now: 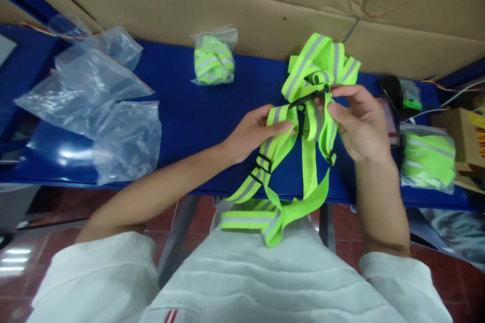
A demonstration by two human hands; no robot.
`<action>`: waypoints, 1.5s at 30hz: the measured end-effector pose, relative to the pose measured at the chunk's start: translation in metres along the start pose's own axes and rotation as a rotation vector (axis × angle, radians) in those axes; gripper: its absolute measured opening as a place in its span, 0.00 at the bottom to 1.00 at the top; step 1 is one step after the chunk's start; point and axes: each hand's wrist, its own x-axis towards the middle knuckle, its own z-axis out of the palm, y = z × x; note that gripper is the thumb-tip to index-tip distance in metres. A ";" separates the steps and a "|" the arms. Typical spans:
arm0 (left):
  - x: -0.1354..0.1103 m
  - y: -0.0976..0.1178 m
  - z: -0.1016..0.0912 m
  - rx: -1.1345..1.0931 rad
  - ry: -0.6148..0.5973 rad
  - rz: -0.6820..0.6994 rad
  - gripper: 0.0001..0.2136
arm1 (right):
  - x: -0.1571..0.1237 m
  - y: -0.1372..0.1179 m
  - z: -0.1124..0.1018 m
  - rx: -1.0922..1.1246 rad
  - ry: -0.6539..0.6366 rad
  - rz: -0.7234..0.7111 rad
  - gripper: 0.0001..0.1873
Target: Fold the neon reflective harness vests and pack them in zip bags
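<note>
Blue table (pixel 189 116) against cardboard; empty zip bags (pixel 94 91) on the left, packed bag (pixel 214 60) behind. Hands are apart. Left hand (pixel 253 133) pinches one band of the neon strap vest (pixel 306 171); right hand (pixel 358 123) pinches it by the black fitting (pixel 308 97). Vest trails off the table edge into the lap. Risk: loose loops twist or snag on the sliders (pixel 263 164), and the hanging weight drags the bands from the fingers.

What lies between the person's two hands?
The head view shows neon-green fabric straps with grey reflective stripes stretched between left hand and right hand, both pinching them.
</note>
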 end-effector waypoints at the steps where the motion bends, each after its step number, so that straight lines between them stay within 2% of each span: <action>1: 0.001 0.000 -0.001 0.001 0.023 0.044 0.20 | -0.001 0.002 0.002 -0.030 0.002 -0.018 0.11; 6: 0.005 0.000 -0.009 0.106 0.128 0.268 0.17 | 0.001 0.021 0.006 -0.127 0.046 -0.020 0.23; 10: 0.011 -0.006 -0.018 0.296 0.229 0.424 0.16 | 0.002 0.037 0.007 -0.230 -0.034 0.058 0.36; 12: 0.014 -0.010 -0.020 0.307 0.227 0.434 0.17 | 0.003 0.043 0.007 -0.283 -0.076 0.113 0.41; 15: 0.016 -0.016 -0.020 0.281 0.221 0.351 0.17 | 0.004 0.046 0.006 -0.324 -0.091 0.155 0.44; 20: 0.019 -0.021 -0.021 0.385 0.334 0.352 0.20 | 0.005 0.043 0.003 -0.365 -0.136 0.216 0.43; 27: 0.027 -0.010 -0.033 0.411 0.273 0.436 0.18 | 0.002 0.046 0.008 -0.488 -0.237 0.303 0.39; 34: 0.025 -0.002 -0.039 0.701 0.250 0.410 0.10 | -0.001 0.048 0.010 -0.640 -0.280 0.194 0.34; 39: 0.020 0.002 -0.031 0.789 0.150 0.473 0.10 | -0.001 0.040 0.004 -0.655 -0.250 0.080 0.33; 42: 0.020 0.001 -0.030 0.736 0.104 0.381 0.14 | 0.000 0.040 0.003 -0.687 -0.236 0.027 0.31; 45: 0.019 0.000 -0.030 0.923 0.067 0.279 0.14 | 0.000 0.043 0.007 -0.723 -0.217 0.031 0.31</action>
